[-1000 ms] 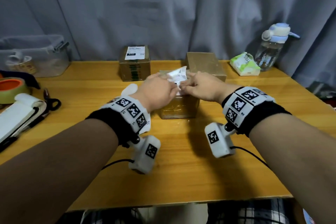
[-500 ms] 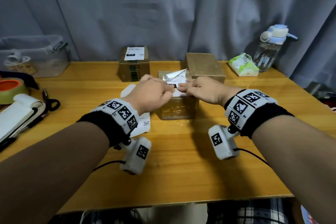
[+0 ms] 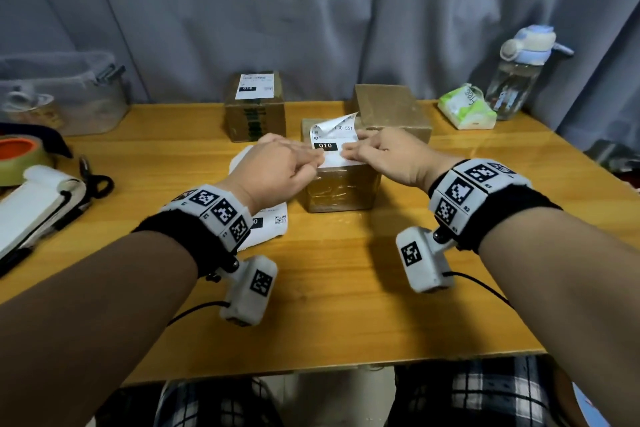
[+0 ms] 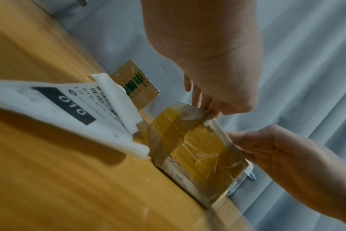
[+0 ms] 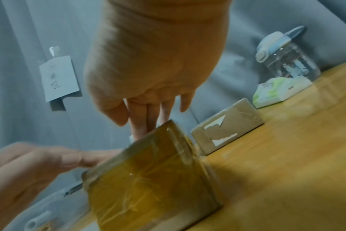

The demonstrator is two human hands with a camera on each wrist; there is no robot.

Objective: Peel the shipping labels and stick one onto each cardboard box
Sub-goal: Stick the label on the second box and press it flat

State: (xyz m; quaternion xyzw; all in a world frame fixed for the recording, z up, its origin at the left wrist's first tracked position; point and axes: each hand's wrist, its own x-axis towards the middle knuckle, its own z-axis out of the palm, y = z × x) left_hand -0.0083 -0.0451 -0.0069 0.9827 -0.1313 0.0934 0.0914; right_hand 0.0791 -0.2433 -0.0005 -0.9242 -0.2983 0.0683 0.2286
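Observation:
A taped cardboard box [image 3: 341,191] stands mid-table. A white "010" label [image 3: 332,144] lies on its top, its far edge still curled up. My left hand [image 3: 287,166] and right hand [image 3: 384,152] press straight fingers on the label's near part from either side. The wrist views show the same box [image 4: 193,148] [image 5: 148,179] with fingertips on its top edge. A labelled box [image 3: 255,107] stands at the back left and a box with a bare top [image 3: 391,111] at the back right. A sheet of labels [image 3: 266,222] lies under my left wrist.
A water bottle [image 3: 516,80] and a tissue pack [image 3: 465,107] stand at the back right. On the left are a clear bin [image 3: 62,94], a tape roll [image 3: 20,156], a notebook [image 3: 34,204] and scissors [image 3: 93,180].
The label, pinched in both hands above the box before, now lies on the box top. Both hands have lowered, moved a little apart and flattened their fingers on it.

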